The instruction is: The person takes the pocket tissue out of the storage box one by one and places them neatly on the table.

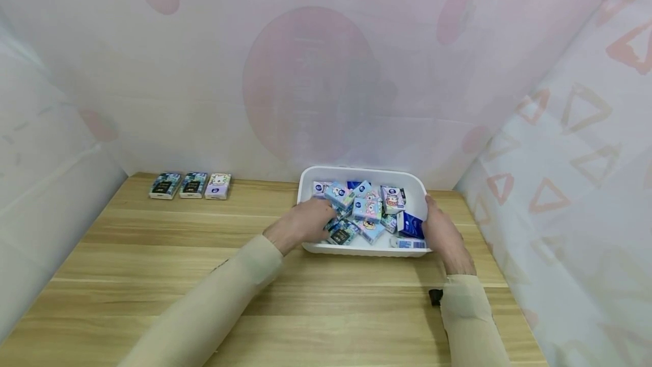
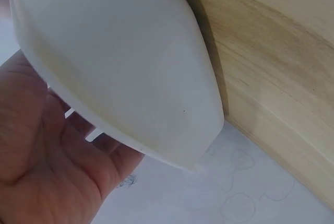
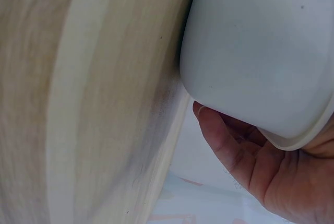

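Note:
A white plastic bin [image 1: 351,251] holds several small tissue packs [image 1: 367,208] in blue, pink and purple, piled loosely. My left hand [image 1: 307,221] reaches over the bin's left side, its fingers down among the packs. From the left wrist view, the palm [image 2: 57,161] faces the bin's outer wall, and the rim hides the fingertips, so whether a pack is pinched does not show. My right hand [image 1: 444,234] grips the right end of the bin, with fingers [image 3: 222,138] against the outer wall in the right wrist view.
Two dark patterned tissue packs [image 1: 192,186] and a lilac pack [image 1: 218,186] lie in a row at the table's far left. A small black object [image 1: 435,297] lies beside the right sleeve. Printed cloth walls [image 1: 204,72] enclose the wooden table [image 1: 153,265].

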{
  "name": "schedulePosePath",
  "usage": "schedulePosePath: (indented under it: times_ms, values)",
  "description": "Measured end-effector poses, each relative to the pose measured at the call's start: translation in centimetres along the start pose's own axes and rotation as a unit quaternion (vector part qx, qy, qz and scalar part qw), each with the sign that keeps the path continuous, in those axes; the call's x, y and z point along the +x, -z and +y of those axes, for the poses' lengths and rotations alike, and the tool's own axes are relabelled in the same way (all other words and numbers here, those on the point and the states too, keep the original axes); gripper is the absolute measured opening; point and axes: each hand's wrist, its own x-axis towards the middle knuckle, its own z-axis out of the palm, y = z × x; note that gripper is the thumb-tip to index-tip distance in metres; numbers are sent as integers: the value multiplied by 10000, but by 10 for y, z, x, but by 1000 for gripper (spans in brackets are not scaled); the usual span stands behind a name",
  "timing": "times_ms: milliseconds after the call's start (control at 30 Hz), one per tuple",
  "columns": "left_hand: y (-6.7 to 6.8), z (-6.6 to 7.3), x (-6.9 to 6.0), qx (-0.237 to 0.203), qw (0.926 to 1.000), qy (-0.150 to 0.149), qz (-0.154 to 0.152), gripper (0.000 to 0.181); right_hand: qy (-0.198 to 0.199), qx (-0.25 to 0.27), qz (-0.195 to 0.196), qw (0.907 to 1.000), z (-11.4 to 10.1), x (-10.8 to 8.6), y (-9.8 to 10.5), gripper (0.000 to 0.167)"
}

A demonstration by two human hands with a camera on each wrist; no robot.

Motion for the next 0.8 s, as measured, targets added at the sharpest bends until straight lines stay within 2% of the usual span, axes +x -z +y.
schedulePosePath:
  times_ms: [167, 433, 800]
  values:
    - [2, -2, 1, -146, 9989, -96, 425, 12, 30, -25, 11, 10000, -1, -1, 1, 78]
    - [9, -3, 0, -51, 9955, -122, 936, 8, 5, -24, 32, 10000, -1, -1, 0, 78]
    - [33, -10, -14, 86, 9847, -325, 1711, 8, -1, 11, 21, 10000, 0, 0, 0, 78]
